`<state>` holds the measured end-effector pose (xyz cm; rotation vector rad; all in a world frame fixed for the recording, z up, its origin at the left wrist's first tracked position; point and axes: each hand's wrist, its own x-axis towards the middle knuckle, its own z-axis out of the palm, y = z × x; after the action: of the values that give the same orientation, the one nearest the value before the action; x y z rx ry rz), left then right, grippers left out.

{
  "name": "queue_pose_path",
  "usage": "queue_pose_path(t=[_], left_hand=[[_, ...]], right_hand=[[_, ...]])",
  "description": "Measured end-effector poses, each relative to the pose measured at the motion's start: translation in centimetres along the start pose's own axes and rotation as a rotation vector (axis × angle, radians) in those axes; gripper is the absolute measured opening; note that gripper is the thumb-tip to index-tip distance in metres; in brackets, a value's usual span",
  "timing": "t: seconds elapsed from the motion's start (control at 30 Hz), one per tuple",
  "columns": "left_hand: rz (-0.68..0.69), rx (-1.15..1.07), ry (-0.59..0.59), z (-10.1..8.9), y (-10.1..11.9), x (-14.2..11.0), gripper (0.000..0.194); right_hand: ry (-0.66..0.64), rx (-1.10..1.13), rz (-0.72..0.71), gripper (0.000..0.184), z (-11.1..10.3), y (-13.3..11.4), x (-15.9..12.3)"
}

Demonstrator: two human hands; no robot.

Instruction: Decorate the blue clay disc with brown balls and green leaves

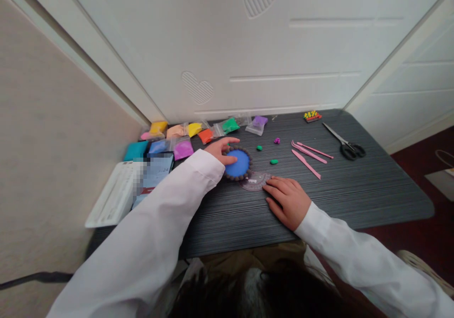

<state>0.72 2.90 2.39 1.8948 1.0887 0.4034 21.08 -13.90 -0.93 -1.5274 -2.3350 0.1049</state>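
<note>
A blue clay disc (238,163) ringed by small brown clay balls lies flat on the dark table. My left hand (222,151) reaches over its left side, fingers spread, the thumb over the blue surface and the index finger stretched past the far rim. A bit of green clay shows by that index finger. Against the disc's near right edge is a clear protractor (253,182). My right hand (289,200) rests palm down, with its fingertips on the protractor's right end and its thumb apart. Small green clay pieces (274,162) and a purple clay piece (277,141) lie beyond.
Bagged coloured clay (183,148) lines the back left. A white tray (111,192) and a partly blurred screen device (156,171) sit at left. Pink modelling tools (307,164), black-handled scissors (347,146) and a small red-yellow clay block (312,116) are at right. A white panel (266,48) stands behind.
</note>
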Motion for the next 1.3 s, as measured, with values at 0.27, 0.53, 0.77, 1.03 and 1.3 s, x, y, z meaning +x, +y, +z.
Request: queue_pose_path(t=[0.27,0.53,0.77,1.03,1.3], left_hand=[[-0.080,-0.199,0.046,-0.4,-1.2,-0.3,0.071],[-0.203,-0.286,-0.034,1.7,-0.7,-0.6,0.071],[-0.095,-0.270,0.015,2.4,0.4,-1.3,0.063],[0.647,0.269,0.504,1.5,5.1,-6.5,0.058],[0.965,0.460,0.637,1.0,7.2,-9.4,0.081]], right_hand=[[-0.071,-0.015,0.009,0.028,-1.7,0.4,-2.9],[-0.101,-0.022,-0.016,0.027,-2.3,0.7,-5.9],[-0.072,-0.012,0.002,0.025,-2.2,0.7,-5.9],[-0.050,-0.015,-0.006,0.025,-2.0,0.7,-6.0],[-0.038,-0.022,-0.003,0.026,-2.0,0.7,-5.9]])
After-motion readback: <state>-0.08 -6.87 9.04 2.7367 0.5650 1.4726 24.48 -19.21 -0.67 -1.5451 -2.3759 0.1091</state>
